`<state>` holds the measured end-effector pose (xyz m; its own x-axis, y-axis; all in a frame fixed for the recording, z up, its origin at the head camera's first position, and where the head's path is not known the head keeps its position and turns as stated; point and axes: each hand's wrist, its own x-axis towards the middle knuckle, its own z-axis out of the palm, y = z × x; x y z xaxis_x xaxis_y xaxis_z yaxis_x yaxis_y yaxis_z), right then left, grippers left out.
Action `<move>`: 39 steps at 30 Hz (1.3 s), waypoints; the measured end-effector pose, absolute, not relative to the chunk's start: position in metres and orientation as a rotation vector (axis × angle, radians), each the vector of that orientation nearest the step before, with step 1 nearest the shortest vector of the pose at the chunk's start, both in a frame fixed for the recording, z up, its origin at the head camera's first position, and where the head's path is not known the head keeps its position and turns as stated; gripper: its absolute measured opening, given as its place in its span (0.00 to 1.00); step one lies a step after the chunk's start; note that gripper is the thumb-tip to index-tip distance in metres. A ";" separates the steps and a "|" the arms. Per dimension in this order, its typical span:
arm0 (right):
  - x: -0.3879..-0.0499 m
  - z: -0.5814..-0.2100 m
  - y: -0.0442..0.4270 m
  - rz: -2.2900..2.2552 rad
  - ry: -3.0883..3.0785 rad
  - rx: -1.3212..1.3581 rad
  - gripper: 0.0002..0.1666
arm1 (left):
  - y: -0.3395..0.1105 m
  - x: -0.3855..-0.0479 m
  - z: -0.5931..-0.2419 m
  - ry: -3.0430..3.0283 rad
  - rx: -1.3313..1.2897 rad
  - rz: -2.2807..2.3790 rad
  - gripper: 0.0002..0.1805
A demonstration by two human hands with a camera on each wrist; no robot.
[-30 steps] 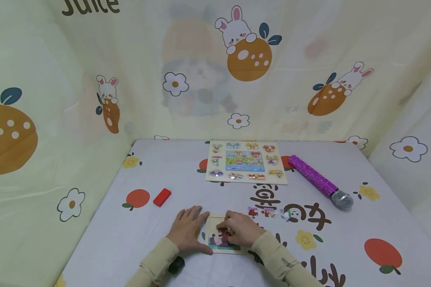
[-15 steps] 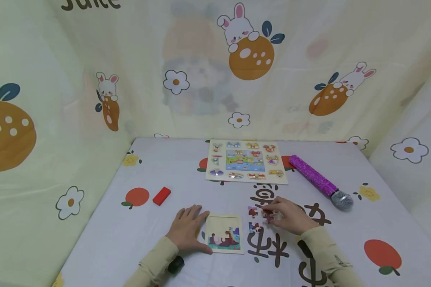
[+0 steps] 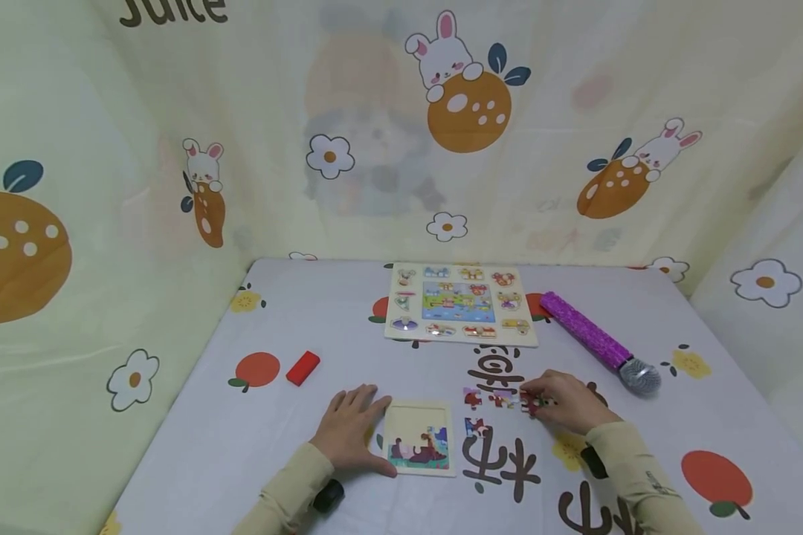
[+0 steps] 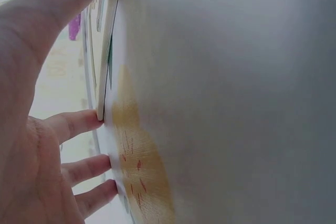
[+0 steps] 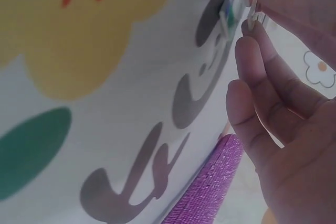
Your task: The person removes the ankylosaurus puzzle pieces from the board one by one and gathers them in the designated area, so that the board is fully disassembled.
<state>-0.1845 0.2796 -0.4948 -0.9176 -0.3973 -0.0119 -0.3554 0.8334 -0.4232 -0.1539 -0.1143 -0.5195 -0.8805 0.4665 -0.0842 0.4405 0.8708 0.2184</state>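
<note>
A small wooden puzzle frame (image 3: 418,405) lies near the front, its lower part filled with coloured pieces. Spread fingers of my left hand (image 3: 351,431) touch its left side; in the left wrist view the thumb and a finger of that hand (image 4: 31,145) meet the frame's edge (image 4: 107,51). To the right, my right hand (image 3: 569,403) pinches a small puzzle piece (image 3: 530,403) between thumb and fingertips, just above the cloth. Loose pieces (image 3: 472,397) (image 3: 475,427) lie between the frame and that hand. The right wrist view shows the right hand (image 5: 283,108) with the piece partly hidden.
A larger picture board (image 3: 458,338) lies at the back. The purple microphone (image 3: 585,327) is at the back right, close beyond the right hand. A red block (image 3: 303,368) sits to the left. Behind the table hangs a printed curtain (image 3: 375,238).
My right hand has moved from the small frame to the loose pieces, then further right, and now pinches a piece there. My left hand has stayed at the frame.
</note>
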 end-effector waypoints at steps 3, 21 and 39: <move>-0.186 -0.499 0.283 -0.657 2.898 -0.568 0.23 | -0.114 -0.154 -0.520 2.899 0.697 0.295 0.63; -0.183 -0.489 0.295 -0.667 2.926 -0.497 0.23 | -0.113 -0.154 -0.523 2.913 0.704 0.271 0.63; -0.145 -0.497 0.249 -0.598 2.873 -0.855 0.22 | -0.113 -0.151 -0.518 2.901 0.694 0.277 0.62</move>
<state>-0.1449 0.2490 -0.4975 -0.8400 -0.5418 0.0293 -0.5085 0.7672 -0.3908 -0.1512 -0.1129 -0.5180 -0.8825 0.4599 -0.0979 0.4331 0.8761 0.2118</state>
